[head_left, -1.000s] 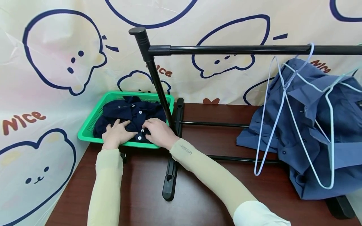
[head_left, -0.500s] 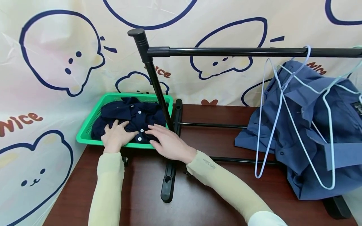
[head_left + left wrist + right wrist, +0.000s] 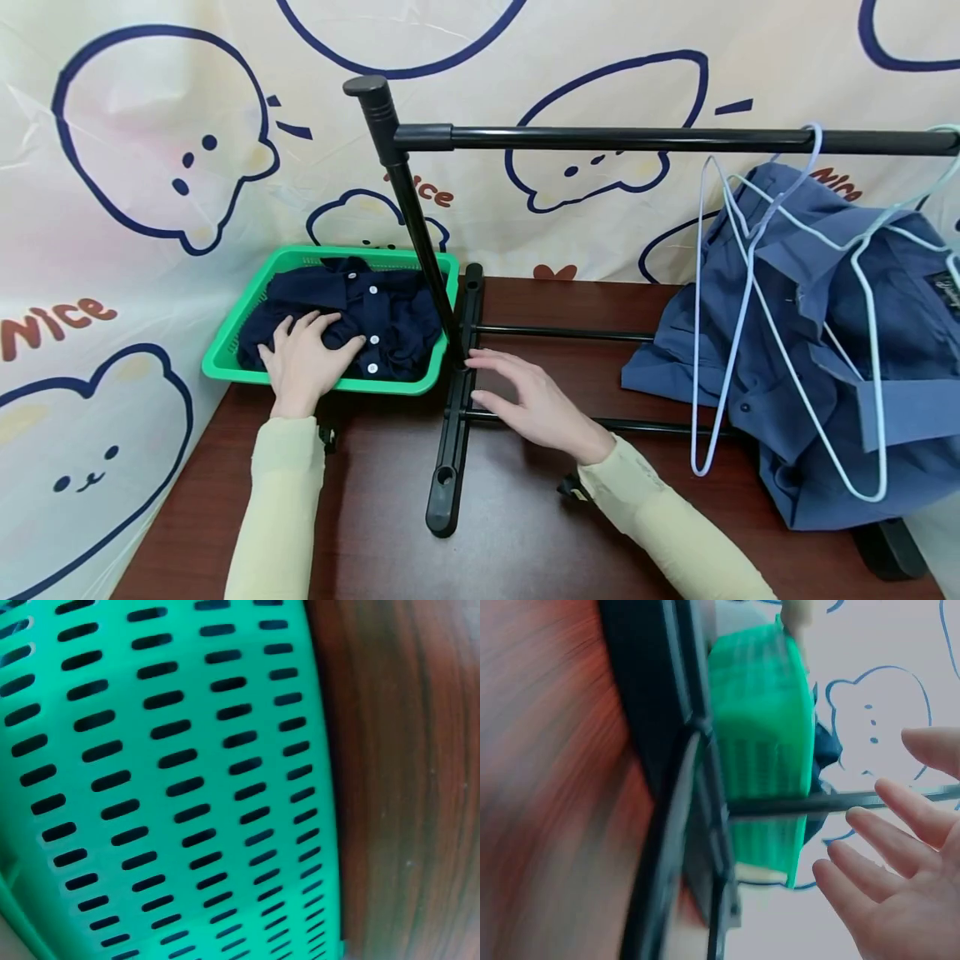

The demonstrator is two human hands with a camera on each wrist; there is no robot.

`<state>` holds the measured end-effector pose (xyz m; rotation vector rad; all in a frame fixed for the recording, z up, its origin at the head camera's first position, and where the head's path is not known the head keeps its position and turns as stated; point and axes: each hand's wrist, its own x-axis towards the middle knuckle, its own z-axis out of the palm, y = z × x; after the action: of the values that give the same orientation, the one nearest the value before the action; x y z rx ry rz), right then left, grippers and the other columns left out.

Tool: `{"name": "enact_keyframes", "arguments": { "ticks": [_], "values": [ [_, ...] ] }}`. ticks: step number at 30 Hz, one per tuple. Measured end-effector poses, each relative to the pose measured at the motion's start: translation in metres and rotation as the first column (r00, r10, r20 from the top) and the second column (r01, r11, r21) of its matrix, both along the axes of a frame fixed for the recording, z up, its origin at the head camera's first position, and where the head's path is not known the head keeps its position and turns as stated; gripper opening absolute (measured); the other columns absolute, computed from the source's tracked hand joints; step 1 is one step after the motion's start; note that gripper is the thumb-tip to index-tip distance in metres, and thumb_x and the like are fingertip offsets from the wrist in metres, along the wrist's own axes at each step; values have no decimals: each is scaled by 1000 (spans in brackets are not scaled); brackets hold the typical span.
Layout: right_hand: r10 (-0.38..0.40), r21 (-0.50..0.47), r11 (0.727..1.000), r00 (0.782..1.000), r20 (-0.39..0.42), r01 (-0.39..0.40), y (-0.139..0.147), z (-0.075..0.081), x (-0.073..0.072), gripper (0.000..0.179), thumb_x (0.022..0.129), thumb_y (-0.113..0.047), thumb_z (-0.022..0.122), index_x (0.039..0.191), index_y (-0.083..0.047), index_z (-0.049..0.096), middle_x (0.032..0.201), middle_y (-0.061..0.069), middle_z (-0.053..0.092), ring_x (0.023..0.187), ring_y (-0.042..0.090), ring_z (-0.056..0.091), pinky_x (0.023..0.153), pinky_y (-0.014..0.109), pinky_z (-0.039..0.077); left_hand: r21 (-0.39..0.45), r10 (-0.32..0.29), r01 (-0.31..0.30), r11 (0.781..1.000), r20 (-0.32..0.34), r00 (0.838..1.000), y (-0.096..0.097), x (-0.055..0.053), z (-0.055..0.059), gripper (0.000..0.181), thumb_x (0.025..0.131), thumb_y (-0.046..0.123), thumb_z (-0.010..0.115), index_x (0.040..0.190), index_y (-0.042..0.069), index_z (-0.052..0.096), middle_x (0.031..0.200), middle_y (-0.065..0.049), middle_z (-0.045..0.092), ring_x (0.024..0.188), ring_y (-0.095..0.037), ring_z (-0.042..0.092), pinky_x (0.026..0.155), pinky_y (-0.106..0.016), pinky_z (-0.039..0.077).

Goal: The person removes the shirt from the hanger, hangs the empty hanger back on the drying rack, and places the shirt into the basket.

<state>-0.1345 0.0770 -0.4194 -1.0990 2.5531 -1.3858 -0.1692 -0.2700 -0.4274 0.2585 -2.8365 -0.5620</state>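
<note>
Moved right hand (image 3: 534,404) off the shirt (image 3: 393,312) to right of the basket (image 3: 386,387), spread and holding nothing, apparently leaving only left hand (image 3: 306,360), spread, steadying the shirt.

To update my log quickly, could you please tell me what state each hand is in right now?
Left hand: open, resting on the dark shirt in the basket.
Right hand: open, holding nothing.

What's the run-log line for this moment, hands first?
left hand: rests on navy garment in green basket | right hand: holds nothing, near black rack | hangers: hooked over top bar
</note>
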Motion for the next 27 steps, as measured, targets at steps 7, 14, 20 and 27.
{"name": "enact_keyframes", "arguments": {
  "ticks": [7,14,20,27],
  "values": [
    [-83,30,996,994,67,81,39,-10,3,43,93,-41,56,134,-35,47,142,-9,40,129,8,35,101,45,33,129,40,11,992,-385,922,3,2,-1,51,80,54,65,122,27,64,123,1,59,128,-23,37,105,-57,-4],
    [-191,56,981,980,59,188,67,-8,0,43,92,-44,56,134,-36,48,141,-10,41,128,8,36,99,45,34,162,-16,165,973,-666,746,24,7,33,54,76,39,76,126,24,62,131,6,53,125,-19,42,107,-47,8],
    [-243,51,969,969,55,240,81,-9,-3,44,92,-44,56,134,-34,48,140,-10,43,128,8,37,100,45,33,110,-66,283,953,-835,546,64,26,93,54,77,39,70,122,10,63,129,-3,56,121,-25,46,106,-45,17],
    [-288,73,956,956,55,284,94,-7,-5,46,91,-45,56,134,-30,49,139,-9,43,127,8,37,100,45,33,69,-94,375,924,-912,399,101,45,138,54,78,46,65,116,7,65,123,-9,60,116,-30,49,104,-48,22]
  ]
}}
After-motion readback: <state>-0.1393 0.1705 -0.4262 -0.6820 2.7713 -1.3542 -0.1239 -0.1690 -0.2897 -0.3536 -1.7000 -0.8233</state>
